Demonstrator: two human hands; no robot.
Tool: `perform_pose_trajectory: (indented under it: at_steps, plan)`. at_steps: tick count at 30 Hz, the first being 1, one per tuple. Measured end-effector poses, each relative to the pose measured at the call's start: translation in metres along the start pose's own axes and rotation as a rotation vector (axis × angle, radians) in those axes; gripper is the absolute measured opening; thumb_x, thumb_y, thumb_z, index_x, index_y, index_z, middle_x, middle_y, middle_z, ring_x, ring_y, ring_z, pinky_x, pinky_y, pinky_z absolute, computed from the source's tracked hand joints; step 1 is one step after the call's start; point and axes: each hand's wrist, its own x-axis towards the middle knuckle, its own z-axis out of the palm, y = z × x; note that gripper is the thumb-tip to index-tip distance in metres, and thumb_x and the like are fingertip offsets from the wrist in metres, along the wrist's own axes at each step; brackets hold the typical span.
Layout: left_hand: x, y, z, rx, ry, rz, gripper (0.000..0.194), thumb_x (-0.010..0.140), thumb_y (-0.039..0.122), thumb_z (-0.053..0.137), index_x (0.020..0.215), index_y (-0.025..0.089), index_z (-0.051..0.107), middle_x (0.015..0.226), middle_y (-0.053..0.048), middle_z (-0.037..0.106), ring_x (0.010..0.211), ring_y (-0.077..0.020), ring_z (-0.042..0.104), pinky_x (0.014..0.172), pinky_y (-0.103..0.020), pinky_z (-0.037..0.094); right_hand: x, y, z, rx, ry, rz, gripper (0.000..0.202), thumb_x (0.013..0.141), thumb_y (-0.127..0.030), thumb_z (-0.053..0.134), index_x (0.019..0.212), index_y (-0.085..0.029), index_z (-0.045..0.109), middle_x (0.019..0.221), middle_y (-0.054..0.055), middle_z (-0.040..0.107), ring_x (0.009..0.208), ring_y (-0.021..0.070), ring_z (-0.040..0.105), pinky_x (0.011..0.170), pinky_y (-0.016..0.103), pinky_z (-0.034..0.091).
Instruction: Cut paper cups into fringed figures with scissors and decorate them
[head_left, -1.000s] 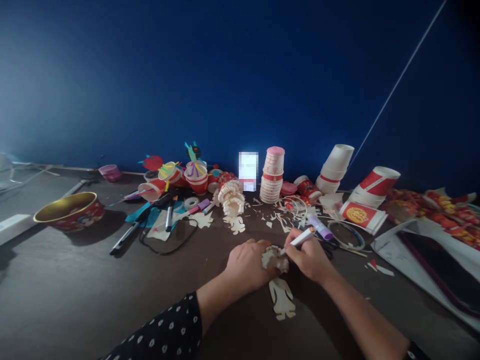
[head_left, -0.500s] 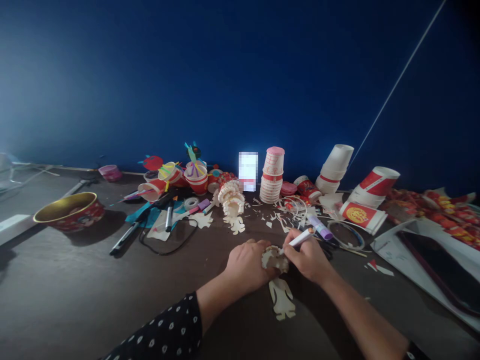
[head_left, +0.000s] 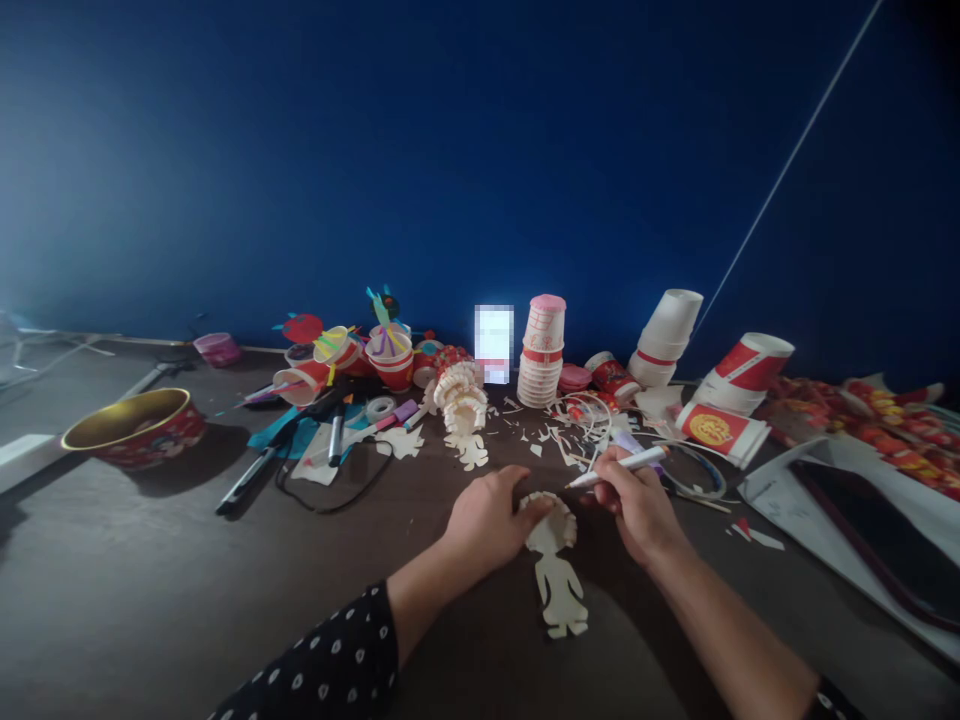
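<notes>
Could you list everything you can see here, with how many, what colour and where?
Paper figure: one, cream, frilled head, at the left thumb
Marker: one, white, in the right hand
Frilled paper pieces: several, cream, mid-table
Bowl: one, red and gold, left
Pink tub: one, far left
Decorated cups: several, red-white, back left
Tape roll: one, white, left of centre
Cup stacks: several, white-red, centre and right
Phone: one, dark, right
Paper scraps: many, mostly white, beyond the hands
Table: one, dark
Wall: one, blue, behind
Smaller clutter: too jumbled to count
Left hand, right hand: two, bare, front
</notes>
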Motion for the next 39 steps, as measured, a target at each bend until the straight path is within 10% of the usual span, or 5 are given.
perform_pose_trajectory:
  at_steps: [9, 19, 39]
  plan:
    - [0.009, -0.006, -0.008, -0.076, 0.078, -0.066, 0.023, 0.075, 0.035, 0.047, 0.080, 0.020, 0.064, 0.064, -0.001, 0.060, 0.059, -0.0135, 0.053, 0.055, -0.024, 0.037, -0.003, -0.005, 0.005, 0.057, -0.010, 0.115, 0.017, 0.066, -0.027, 0.050, 0.054, -0.020, 0.039, 0.040, -0.008, 0.037, 0.037, 0.0072, 0.035, 0.040, 0.022, 0.043]
    - [0.001, -0.002, -0.011, -0.001, -0.162, 0.042, 0.060, 0.055, 0.043, 0.063, 0.111, 0.024, 0.051, 0.089, -0.004, 0.064, 0.079, -0.0215, 0.059, 0.065, -0.028, 0.043, -0.003, -0.004, 0.004, -0.170, -0.113, -0.051, 0.011, 0.063, -0.018, 0.051, 0.053, -0.020, 0.046, 0.038, -0.007, 0.042, 0.040, 0.0096, 0.038, 0.040, 0.021, 0.031]
    - [-0.005, 0.005, -0.009, 0.153, -0.156, 0.078, 0.051, 0.060, 0.042, 0.056, 0.108, 0.028, 0.052, 0.095, -0.004, 0.064, 0.088, -0.0247, 0.059, 0.074, -0.034, 0.045, -0.009, -0.010, 0.004, -0.494, -0.355, -0.295, 0.013, 0.075, -0.024, 0.050, 0.065, -0.018, 0.053, 0.050, -0.003, 0.050, 0.048, 0.0120, 0.046, 0.048, 0.023, 0.037]
